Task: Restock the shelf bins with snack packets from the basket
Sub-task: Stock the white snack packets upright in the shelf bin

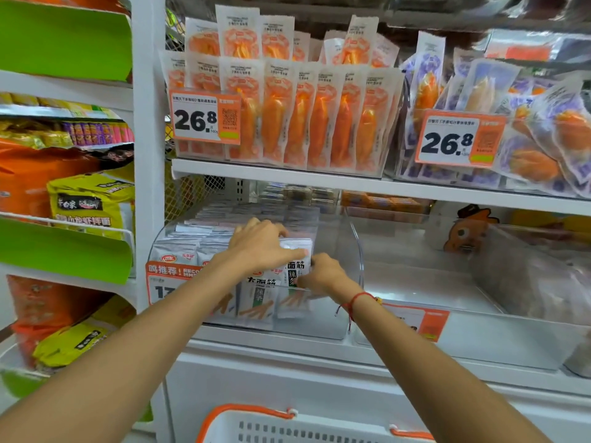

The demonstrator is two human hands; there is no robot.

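Inside the clear plastic shelf bin (353, 247), both the left hand (262, 247) and right hand (323, 273) pinch one silver-white snack packet (295, 251) above the front row, which may topple if nudged.

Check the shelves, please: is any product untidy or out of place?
Yes. The purple packets in the upper right bin lie tumbled at mixed angles, while the orange packets beside them stand in neat upright rows. Both hands, left hand and right hand, are arranging the silver packets below.
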